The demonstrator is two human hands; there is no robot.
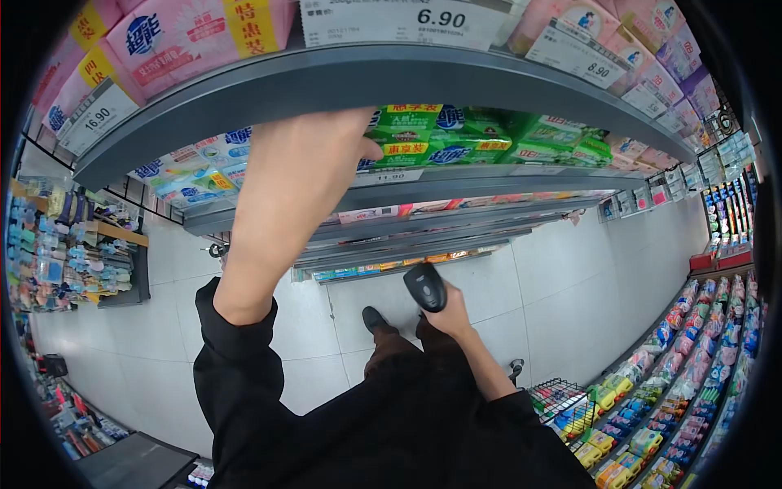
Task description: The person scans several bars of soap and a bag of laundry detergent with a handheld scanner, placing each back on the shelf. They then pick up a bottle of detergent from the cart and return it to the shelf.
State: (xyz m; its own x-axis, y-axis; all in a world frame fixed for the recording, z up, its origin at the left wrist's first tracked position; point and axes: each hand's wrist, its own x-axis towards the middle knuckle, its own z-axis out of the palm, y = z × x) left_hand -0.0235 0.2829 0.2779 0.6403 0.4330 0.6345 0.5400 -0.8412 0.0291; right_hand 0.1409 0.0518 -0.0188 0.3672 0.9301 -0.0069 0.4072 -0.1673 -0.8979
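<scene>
My left hand (314, 143) reaches into the shelf level under the upper shelf board (391, 79). Its fingers are hidden behind that board, and only the thumb shows, beside green soap packs (452, 134). White and blue packs (199, 167) lie to the left of the wrist. A price tag reading 11.90 (391, 178) sits on the shelf edge below the hand. Lower down, my right hand (450, 314) is closed around the handle of a black handheld barcode scanner (425, 287), held over the floor in front of the body.
Pink packs (183, 45) stand on the upper shelf above price tags. A shopping cart's wire basket (566, 407) is at my right. Shelves of bottles and pouches (680, 391) line the right side. Hanging goods (61, 253) fill a rack at the left. Pale floor tiles (562, 285) lie between.
</scene>
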